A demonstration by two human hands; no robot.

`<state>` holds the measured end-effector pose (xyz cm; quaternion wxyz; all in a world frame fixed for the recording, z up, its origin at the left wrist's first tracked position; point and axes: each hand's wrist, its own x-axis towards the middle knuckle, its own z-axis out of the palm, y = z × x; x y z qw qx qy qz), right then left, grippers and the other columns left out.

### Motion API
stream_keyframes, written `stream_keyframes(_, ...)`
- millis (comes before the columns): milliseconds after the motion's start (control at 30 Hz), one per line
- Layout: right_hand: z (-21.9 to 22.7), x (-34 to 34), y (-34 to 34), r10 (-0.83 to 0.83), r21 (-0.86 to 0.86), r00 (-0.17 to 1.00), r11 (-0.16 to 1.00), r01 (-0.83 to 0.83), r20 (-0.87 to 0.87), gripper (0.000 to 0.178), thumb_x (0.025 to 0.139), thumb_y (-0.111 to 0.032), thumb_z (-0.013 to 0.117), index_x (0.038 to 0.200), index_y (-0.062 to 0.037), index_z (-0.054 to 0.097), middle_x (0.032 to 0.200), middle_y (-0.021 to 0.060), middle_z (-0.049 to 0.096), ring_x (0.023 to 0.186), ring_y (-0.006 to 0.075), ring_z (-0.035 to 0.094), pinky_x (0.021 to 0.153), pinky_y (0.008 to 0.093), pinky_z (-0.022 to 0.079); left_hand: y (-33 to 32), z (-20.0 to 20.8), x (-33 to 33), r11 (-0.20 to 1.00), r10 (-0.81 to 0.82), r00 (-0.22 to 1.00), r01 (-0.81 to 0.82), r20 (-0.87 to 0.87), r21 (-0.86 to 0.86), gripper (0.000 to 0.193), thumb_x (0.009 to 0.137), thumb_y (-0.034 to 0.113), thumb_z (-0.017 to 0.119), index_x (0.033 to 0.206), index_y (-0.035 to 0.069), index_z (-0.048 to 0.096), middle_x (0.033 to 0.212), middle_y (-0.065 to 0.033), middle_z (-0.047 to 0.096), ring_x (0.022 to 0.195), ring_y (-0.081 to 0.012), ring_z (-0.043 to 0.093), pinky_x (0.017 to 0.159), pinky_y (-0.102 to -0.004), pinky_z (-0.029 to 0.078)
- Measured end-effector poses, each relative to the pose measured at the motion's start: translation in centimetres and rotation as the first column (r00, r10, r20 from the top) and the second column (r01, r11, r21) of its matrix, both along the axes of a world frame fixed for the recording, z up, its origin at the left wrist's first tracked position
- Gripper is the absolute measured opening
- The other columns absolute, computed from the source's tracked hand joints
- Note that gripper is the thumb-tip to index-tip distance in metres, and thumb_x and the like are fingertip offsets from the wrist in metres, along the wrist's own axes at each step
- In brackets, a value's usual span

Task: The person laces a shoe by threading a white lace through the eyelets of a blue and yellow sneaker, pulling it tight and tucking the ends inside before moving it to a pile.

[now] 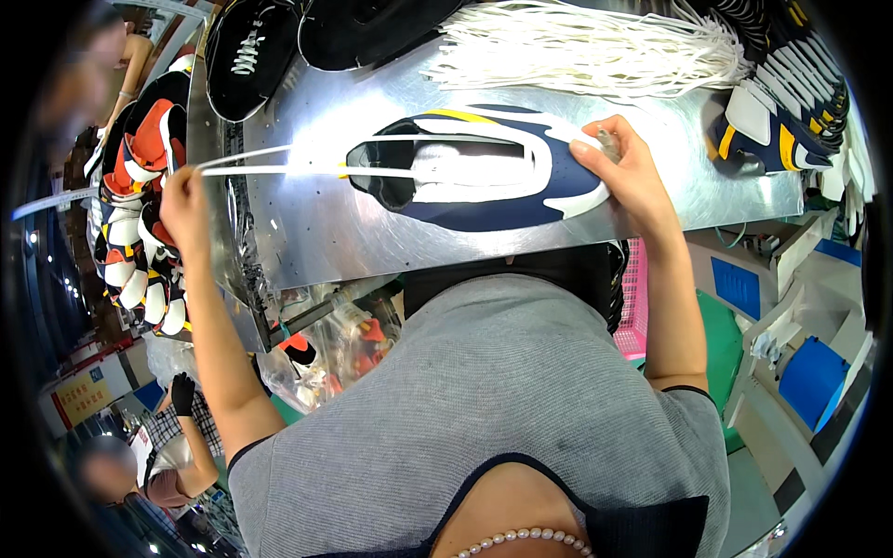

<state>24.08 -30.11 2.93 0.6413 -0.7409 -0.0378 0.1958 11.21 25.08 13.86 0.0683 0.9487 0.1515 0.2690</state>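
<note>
Nearest the camera are our pearl necklace (530, 534) and our grey shirt (484, 372), which comes up to the near edge of the metal table (312, 246). At far left, low down, we see a co-worker's black-gloved hand (182, 394), well apart from us. Above it, the orange uppers (139, 223) crowd close to the table's left edge. Our left hand (185, 209) is at that edge, its fingers closed on two white laces (265, 171), which run taut over bare metal to the upper (484, 216). Beyond them, the black pieces (244, 56) take up the far left corner.

Mid-table, the navy upper lies heel to the left and toe to the right, its opening facing us. We have a strip of open metal between it and the near edge, and more room off its heel. Past its far side is a white lace bundle (586, 51). Our right hand (637, 177) is at the toe, thumb on top and the other fingers curled by the far rim; we cannot tell whether they grip it from beneath. Below this hand, a pink basket (634, 298) stands beyond the near edge. At far right, past more open metal, the navy stack (781, 121) fills the table's corner
</note>
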Motion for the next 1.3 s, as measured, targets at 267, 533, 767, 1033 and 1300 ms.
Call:
stream_keyframes(267,3.1,0.1,1.3,0.229,-0.61,0.828,0.775,0.163,0.512,0.051,0.087,-0.051,0.07,0.108,-0.0054,0.066,0.095,0.0156,0.072,0.088,0.0286,0.072,0.076,0.0372,0.054,-25.6,4.5,5.4,0.431,-0.788,0.602,0.686,0.125,-0.587,0.005,0.084,0.001,0.07,0.088,0.0,0.068,0.126,-0.0159,0.064,0.104,-0.0246,0.064,0.092,-0.0325,0.048)
stream_keyframes(533,5.2,-2.2,4.5,0.049,0.165,0.985,0.983,-0.077,0.165,0.017,0.09,-0.013,0.074,0.104,-0.0036,0.07,0.084,-0.0038,0.064,0.076,0.0042,0.054,0.069,0.0208,0.045,-29.3,0.4,8.1,0.61,-0.736,0.673,0.709,0.08,-0.353,0.005,0.084,0.003,0.071,0.089,0.002,0.069,0.121,-0.012,0.066,0.111,-0.0271,0.06,0.096,-0.0356,0.046)
stream_keyframes(767,3.0,-2.0,6.9,-0.045,0.368,0.992,0.926,0.085,-0.115,0.017,0.09,-0.012,0.072,0.1,0.0003,0.066,0.082,-0.0017,0.064,0.074,0.0041,0.055,0.066,0.0198,0.043,-27.8,-0.7,6.5,0.692,-0.666,0.741,0.574,-0.082,-0.438,0.021,0.087,0.01,0.072,0.108,0.004,0.069,0.111,-0.0103,0.067,0.1,-0.0214,0.063,0.084,-0.0295,0.049)
stream_keyframes(1033,1.2,-2.6,8.4,-0.132,0.101,0.984,0.987,0.121,0.118,0.034,0.084,-0.012,0.075,0.113,-0.003,0.058,0.09,0.0132,0.072,0.078,0.0202,0.068,0.07,0.0323,0.052,-28.0,-4.8,9.8,0.094,-0.648,0.632,-0.488,-0.425,-0.868,0.046,0.094,0.045,0.066,0.111,0.002,0.067,0.099,-0.0082,0.068,0.086,-0.012,0.064,0.083,-0.0285,0.05)
stream_keyframes(1300,2.2,-3.1,7.8,0.022,-0.189,0.964,0.981,0.03,0.266,0.039,0.083,-0.017,0.076,0.113,-0.0026,0.055,0.086,0.0165,0.069,0.081,0.0328,0.068,0.074,0.0393,0.052,-30.0,-6.6,8.2,0.327,-0.468,0.868,-0.004,-0.166,-0.945,0.021,0.086,0.017,0.078,0.098,0.003,0.069,0.088,-0.0009,0.069,0.067,-0.0051,0.058,0.057,-0.0221,0.046)
